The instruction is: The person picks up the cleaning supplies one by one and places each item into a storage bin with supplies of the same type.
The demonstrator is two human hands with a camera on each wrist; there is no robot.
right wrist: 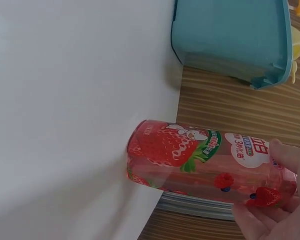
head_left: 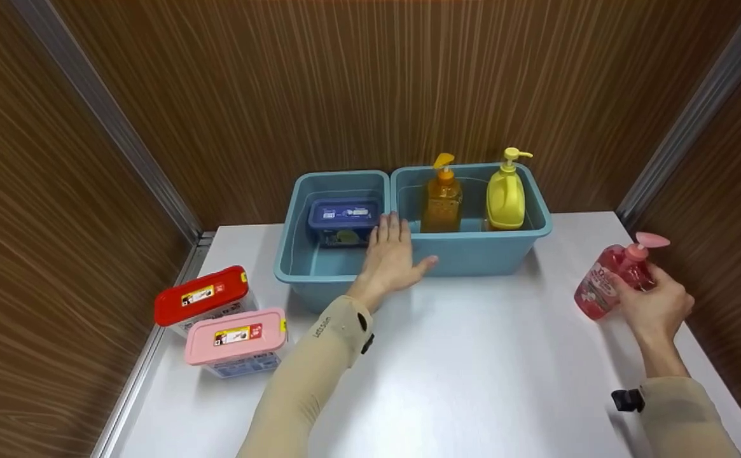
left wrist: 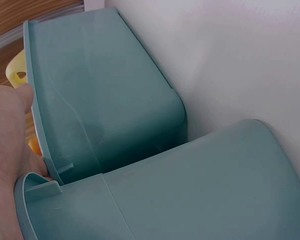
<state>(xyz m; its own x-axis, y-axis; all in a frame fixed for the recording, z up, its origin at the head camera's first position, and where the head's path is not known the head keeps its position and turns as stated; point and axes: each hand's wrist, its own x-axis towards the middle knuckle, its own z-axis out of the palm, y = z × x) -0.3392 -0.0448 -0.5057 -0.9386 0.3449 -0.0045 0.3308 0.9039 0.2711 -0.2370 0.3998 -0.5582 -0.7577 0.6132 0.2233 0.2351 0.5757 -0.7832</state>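
Observation:
My right hand [head_left: 656,305] grips a pink see-through pump bottle [head_left: 599,283] near its top, at the right side of the table. Strawberries are printed on that bottle [right wrist: 190,155] in the right wrist view, and its base is close to the tabletop. My left hand [head_left: 390,257] lies with straight fingers on the rims where two blue-green bins meet. A dark blue lidded box [head_left: 345,213] sits in the left bin [head_left: 319,278]. Inside the right bin [head_left: 472,254] stand an amber pump bottle [head_left: 443,203] and a yellow pump bottle [head_left: 505,200].
Two lidded boxes, one with a red lid [head_left: 201,296] and one with a pink lid [head_left: 236,336], stand at the table's left side. Wood-grain panels [head_left: 345,83] enclose the white table [head_left: 459,369] at the back and both sides.

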